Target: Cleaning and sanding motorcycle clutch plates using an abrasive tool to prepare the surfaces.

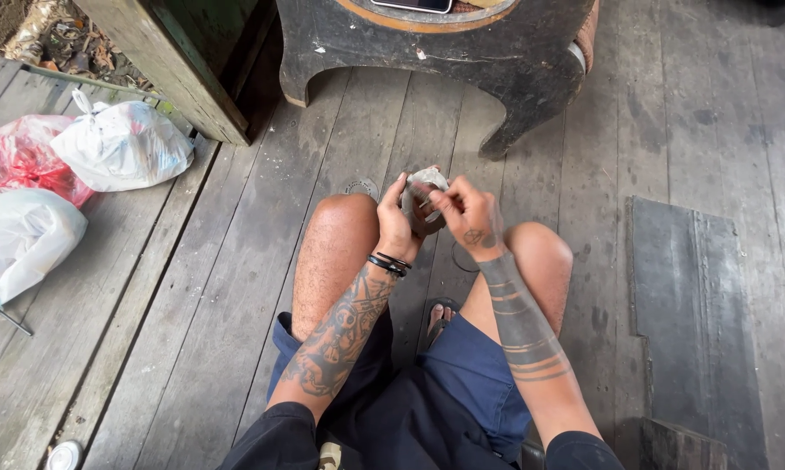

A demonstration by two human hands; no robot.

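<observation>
Weathered grey floor planks (235,287) underfoot. Bare knees at centre, left hand (396,228) and right hand (467,216) meeting just above, both closed around one small pale roundish object (427,180), fingertips pinching its rim. Tied plastic bags (122,144) at nine o'clock. Dark wooden stool (436,52) at twelve.

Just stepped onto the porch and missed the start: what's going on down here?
A person sits on the plank floor, knees up. The left hand grips a small grey roll, seemingly tape, while the right hand pinches at its edge. Ahead stands a dark wooden stool; tied plastic bags lie off to the left.
</observation>
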